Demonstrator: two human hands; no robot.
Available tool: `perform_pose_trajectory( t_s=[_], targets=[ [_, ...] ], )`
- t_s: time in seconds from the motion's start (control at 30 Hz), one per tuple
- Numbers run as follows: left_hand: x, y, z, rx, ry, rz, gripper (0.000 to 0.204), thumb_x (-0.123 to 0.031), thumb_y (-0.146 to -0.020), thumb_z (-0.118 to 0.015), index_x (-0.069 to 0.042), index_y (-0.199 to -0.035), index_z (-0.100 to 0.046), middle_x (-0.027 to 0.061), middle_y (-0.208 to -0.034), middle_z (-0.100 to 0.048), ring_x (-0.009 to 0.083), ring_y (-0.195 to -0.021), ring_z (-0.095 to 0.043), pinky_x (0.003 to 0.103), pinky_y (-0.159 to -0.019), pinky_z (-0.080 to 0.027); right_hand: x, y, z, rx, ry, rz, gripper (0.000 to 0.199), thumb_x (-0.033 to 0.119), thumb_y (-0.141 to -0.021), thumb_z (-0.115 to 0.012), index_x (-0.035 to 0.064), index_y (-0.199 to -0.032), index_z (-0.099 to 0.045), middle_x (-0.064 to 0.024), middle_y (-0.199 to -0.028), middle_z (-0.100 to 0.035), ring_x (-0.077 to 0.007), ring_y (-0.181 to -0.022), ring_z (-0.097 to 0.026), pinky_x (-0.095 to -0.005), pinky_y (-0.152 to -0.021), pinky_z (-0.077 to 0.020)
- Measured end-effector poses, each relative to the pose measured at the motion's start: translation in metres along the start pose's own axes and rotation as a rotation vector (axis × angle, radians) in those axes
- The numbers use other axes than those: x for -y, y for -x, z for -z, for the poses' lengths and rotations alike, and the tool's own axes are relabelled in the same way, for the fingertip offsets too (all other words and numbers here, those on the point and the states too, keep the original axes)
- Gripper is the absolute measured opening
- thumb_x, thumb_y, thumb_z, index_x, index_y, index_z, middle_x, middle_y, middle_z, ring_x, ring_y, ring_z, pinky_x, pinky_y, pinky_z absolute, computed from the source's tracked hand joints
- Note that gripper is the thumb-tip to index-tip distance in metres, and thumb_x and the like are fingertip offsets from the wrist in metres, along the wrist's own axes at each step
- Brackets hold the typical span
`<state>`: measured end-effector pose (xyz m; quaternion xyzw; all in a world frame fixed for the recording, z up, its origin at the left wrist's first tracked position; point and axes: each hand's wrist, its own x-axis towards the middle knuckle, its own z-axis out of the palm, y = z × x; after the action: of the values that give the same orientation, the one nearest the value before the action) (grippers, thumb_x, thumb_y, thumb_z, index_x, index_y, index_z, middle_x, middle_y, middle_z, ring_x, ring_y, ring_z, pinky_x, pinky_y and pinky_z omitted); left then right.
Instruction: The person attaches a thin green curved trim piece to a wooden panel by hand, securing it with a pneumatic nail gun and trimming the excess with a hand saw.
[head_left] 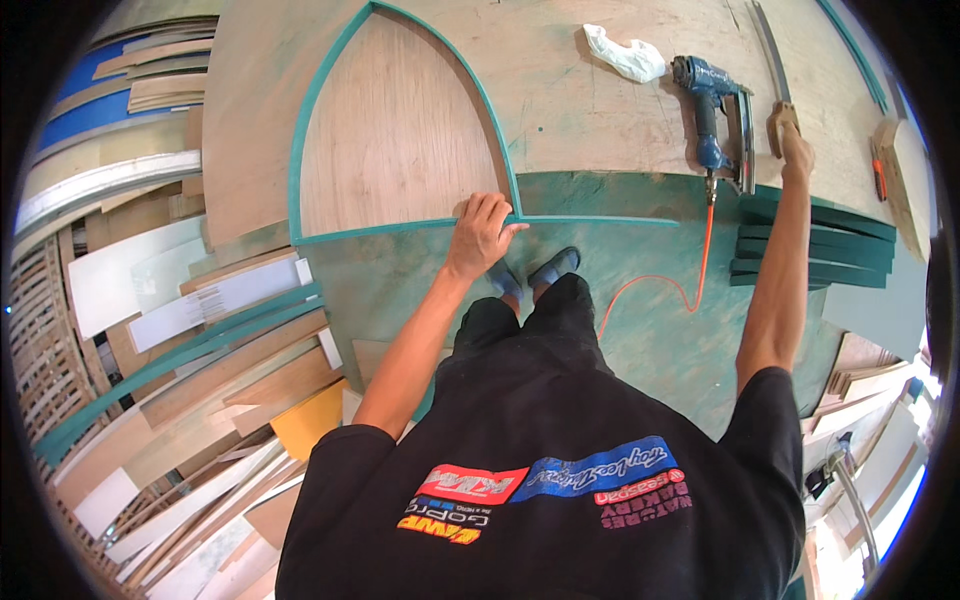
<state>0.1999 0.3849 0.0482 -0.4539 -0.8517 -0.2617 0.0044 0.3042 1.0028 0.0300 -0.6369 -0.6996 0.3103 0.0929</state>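
My right hand (797, 152) is closed round the wooden handle of a handsaw (770, 50), whose blade points away from me over the table. At the near edge of a pointed-arch panel (400, 120) with teal edging, my left hand (480, 232) has its fingers curled over a teal strip (600, 219). That strip runs along the panel's straight side and sticks out past its right corner. Between the hands lies a blue nail gun (708, 110) with an orange air hose (672, 284). A crumpled white plastic bag (624, 54) is just left of the gun.
The wooden worktable (560, 130) spans the far side. Several dark green boards (815, 245) are stacked under my right forearm. Red-handled pliers (878, 174) lie at the far right. Wood offcuts (240, 380) fill the left side. The hose trails down toward the floor near my feet.
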Motion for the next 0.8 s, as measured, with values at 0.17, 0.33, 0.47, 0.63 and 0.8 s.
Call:
perform_pose_trajectory(
  t_s=[0.17, 0.33, 0.47, 0.63, 0.8],
  targets=[
    [0.006, 0.001, -0.003, 0.010, 0.023, -0.020, 0.039, -0.022, -0.077, -0.086, -0.001, -0.096, -0.059, 0.0127, -0.097, -0.059, 0.0331, -0.095, -0.056, 0.044, -0.083, -0.047, 0.041, 0.188, -0.073, 0.113, 0.344, 0.404, 0.097, 0.052, -0.086, -0.072, 0.0005, -0.156, -0.029, -0.0329, -0.131, -0.062, -0.0460, -0.127, -0.058, -0.0483, -0.107, -0.0464],
    [0.012, -0.010, 0.004, 0.133, 0.153, -0.011, 0.031, -0.015, -0.081, -0.082, 0.000, -0.095, -0.059, 0.0136, -0.097, -0.059, 0.0339, -0.095, -0.056, 0.044, -0.083, -0.046, 0.033, 0.173, -0.112, -0.192, 0.327, 0.584, 0.086, 0.032, -0.091, -0.066, 0.0003, -0.156, -0.020, -0.0359, -0.127, -0.059, -0.0518, -0.118, -0.059, -0.0540, -0.101, -0.0478],
    [0.020, -0.019, 0.013, 0.205, 0.248, -0.044, 0.031, -0.007, -0.080, -0.082, 0.001, -0.101, -0.060, 0.0151, -0.102, -0.062, 0.0354, -0.099, -0.059, 0.044, -0.086, -0.049, 0.026, 0.134, -0.103, -0.180, 0.377, 0.529, 0.080, 0.024, -0.088, -0.066, 0.0106, -0.158, -0.029, -0.0311, -0.127, -0.064, -0.0501, -0.120, -0.060, -0.0587, -0.101, -0.0479],
    [0.057, -0.019, 0.047, 0.103, 0.349, -0.024, 0.023, -0.016, -0.087, -0.076, 0.001, -0.100, -0.065, 0.0160, -0.103, -0.066, 0.0316, -0.098, -0.063, 0.041, -0.087, -0.051, 0.049, 0.250, 0.021, -0.169, -0.445, 0.346, 0.047, 0.020, -0.087, -0.073, 0.0156, -0.134, -0.066, -0.0144, -0.090, -0.073, -0.0304, -0.076, -0.067, -0.0401, -0.074, -0.0565],
    [0.125, -0.091, 0.056, 0.020, 0.261, -0.059, 0.024, -0.026, -0.093, -0.071, -0.002, -0.094, -0.069, 0.0144, -0.095, -0.069, 0.0301, -0.093, -0.065, 0.040, -0.085, -0.050, -0.034, 0.381, 0.065, -0.099, -0.969, 0.224, 0.027, 0.021, -0.097, -0.067, 0.0028, -0.115, -0.059, -0.0085, -0.095, -0.071, -0.0178, -0.085, -0.067, -0.0333, -0.077, -0.0532]
  ],
)
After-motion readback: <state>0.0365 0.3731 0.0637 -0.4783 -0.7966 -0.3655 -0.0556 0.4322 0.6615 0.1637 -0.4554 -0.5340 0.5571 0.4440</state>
